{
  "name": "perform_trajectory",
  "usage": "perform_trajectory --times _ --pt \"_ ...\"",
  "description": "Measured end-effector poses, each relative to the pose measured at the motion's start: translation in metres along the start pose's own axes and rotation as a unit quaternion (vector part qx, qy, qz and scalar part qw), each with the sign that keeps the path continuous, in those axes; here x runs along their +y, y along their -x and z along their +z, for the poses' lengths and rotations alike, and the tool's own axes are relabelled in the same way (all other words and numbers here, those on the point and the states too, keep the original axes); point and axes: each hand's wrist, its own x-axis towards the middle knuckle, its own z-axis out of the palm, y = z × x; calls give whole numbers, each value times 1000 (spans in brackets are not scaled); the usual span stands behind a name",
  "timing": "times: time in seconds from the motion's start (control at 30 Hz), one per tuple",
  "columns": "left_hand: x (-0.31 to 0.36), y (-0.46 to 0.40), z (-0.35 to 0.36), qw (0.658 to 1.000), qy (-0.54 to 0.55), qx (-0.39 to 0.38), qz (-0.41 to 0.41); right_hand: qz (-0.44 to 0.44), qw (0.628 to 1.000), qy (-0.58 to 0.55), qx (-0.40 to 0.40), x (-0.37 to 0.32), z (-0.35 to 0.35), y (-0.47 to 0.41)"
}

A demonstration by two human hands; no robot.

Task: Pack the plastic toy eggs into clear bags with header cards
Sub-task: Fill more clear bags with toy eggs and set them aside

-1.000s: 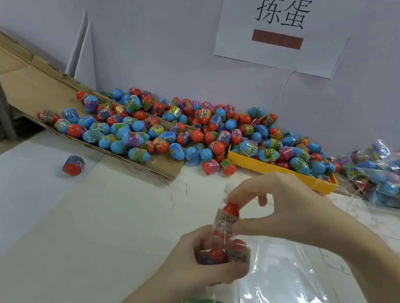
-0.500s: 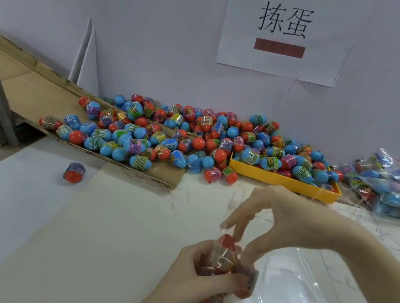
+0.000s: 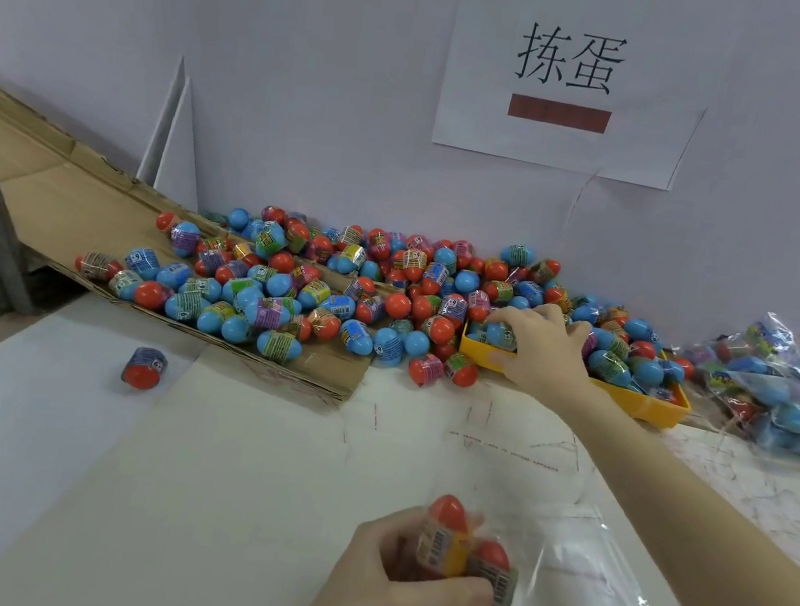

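My left hand (image 3: 391, 574) is wrapped around the clear bag (image 3: 566, 602) low in front of me, fingers and thumb curled round the clump of eggs (image 3: 464, 556) already inside it, their orange tips poking up above my fingers. My right hand (image 3: 539, 347) is stretched out to the yellow tray (image 3: 652, 405) by the wall, fingers bent down over a blue egg (image 3: 502, 336) at the tray's left end; I cannot tell whether I have actually pinched it or am only touching it. The rest of the loose eggs (image 3: 317, 285) lie heaped between the tray and the cardboard sheet (image 3: 60, 200), one stray egg (image 3: 144, 368) sits apart on the white table (image 3: 164, 475), and finished packs (image 3: 791, 382) are piled to the right. To do this pick well, I think I should close on one egg across its middle, lift it straight up so the neighbours do not roll out over the tray's edge, and keep my left grip firm but not crushing so the bag's mouth stays open and facing up for the drop. No header card shows in view here.
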Motion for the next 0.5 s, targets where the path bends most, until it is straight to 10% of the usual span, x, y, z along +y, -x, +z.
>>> perform_trajectory --times 0.27,0.5 --pt "-2 -1 2 1000 8 10 -5 15 963 -239 126 3 -25 21" --pt "0 0 7 998 46 37 0 -50 730 -682 12 -17 -105 95"
